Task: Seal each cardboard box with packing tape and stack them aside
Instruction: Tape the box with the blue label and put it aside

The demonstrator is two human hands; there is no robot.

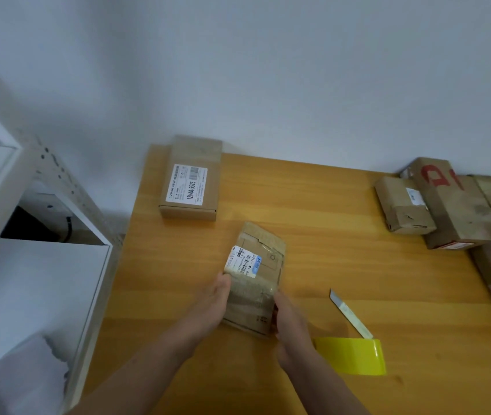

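Near the front edge of the table (343, 259), I note the box (257, 280) gripped: left hand (213, 301) fingers round its left side, right hand (290, 323) round its right.

The table (328, 265) is warm honey-orange wood with fine grain lines. On it, the small box (256, 298) is dull brown cardboard under glossy clear tape, and its white label (242, 262) has black print and a blue patch. The far box (196, 151) is the same brown, with a white sticker (186, 182) barcoded in black. The tape roll (355, 356) is bright yellow-green. The large box (454, 211) at the right bears red lettering. The wall (268, 70) is pale grey-blue.
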